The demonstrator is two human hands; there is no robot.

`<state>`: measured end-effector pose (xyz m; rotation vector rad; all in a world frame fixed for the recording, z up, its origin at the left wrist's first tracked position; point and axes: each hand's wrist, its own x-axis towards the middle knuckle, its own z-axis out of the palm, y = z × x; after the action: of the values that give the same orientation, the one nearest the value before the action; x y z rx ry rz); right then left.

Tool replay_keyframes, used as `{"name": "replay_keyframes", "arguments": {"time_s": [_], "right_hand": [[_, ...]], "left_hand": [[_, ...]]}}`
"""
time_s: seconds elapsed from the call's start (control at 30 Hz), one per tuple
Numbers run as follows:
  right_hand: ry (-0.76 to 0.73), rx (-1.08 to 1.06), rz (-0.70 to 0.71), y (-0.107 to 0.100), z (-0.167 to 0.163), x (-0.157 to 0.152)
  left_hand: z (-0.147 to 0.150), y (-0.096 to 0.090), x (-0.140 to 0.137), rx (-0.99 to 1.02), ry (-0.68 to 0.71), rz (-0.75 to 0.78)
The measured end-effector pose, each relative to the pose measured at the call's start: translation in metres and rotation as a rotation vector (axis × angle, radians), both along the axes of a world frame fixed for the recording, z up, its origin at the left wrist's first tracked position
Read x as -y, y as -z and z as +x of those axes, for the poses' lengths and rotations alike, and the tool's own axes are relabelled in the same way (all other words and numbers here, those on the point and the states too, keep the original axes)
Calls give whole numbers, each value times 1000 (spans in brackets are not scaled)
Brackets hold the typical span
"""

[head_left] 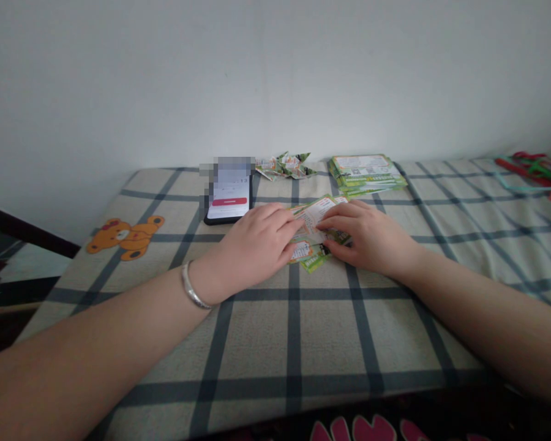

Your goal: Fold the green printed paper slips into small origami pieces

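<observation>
1. Hands meet over one green-and-white paper leaflet (313,236) that lies on the checked cloth (266,343) covering the surface, about midway between its near and far edges.
2. We see our left hand (252,248) palm down, its fingers (288,228) stretched out close together and pressing flat on the leaflet's left part; a silver bangle (193,288) sits on that wrist.
3. We see our right hand (371,239) on the leaflet's right side, fingers (335,217) side by side on top of the paper and the thumb low at its near edge, so the paper looks lightly pinched there; we cannot tell how firmly.
4. The leaflet appears partly folded, with a raised flap between the two hands.
5. Beyond the left hand lies a black phone (228,196) with its screen lit, just apart from the fingertips.
6. Near the wall sit a few folded paper shapes (284,165) made from similar leaflets, and just to their right a flat stack of leaflets (365,173).
7. A bear print (126,236) marks the cloth at far left, and red and green strips (535,168) lie at the far right edge.
</observation>
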<state>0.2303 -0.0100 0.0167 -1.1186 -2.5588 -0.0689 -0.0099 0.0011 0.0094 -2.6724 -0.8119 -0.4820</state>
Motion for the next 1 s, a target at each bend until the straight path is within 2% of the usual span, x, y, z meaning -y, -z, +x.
{"name": "replay_keyframes", "arguments": {"time_s": [0.33,0.5,0.77,1.0], "right_hand": [[-68,-66,-38,4,1,-5],[-32,-44,-11,6,0,-4],[21,-24,31,7,-2,-3],[53,-93,-20,6,-2,-5]], "left_hand": [[-3,7,-3,-9,64,-58],[-2,5,-3,-3,60,-119],[0,-1,-1,155,33,-307],[0,-2,-1,260,82,-296]]}}
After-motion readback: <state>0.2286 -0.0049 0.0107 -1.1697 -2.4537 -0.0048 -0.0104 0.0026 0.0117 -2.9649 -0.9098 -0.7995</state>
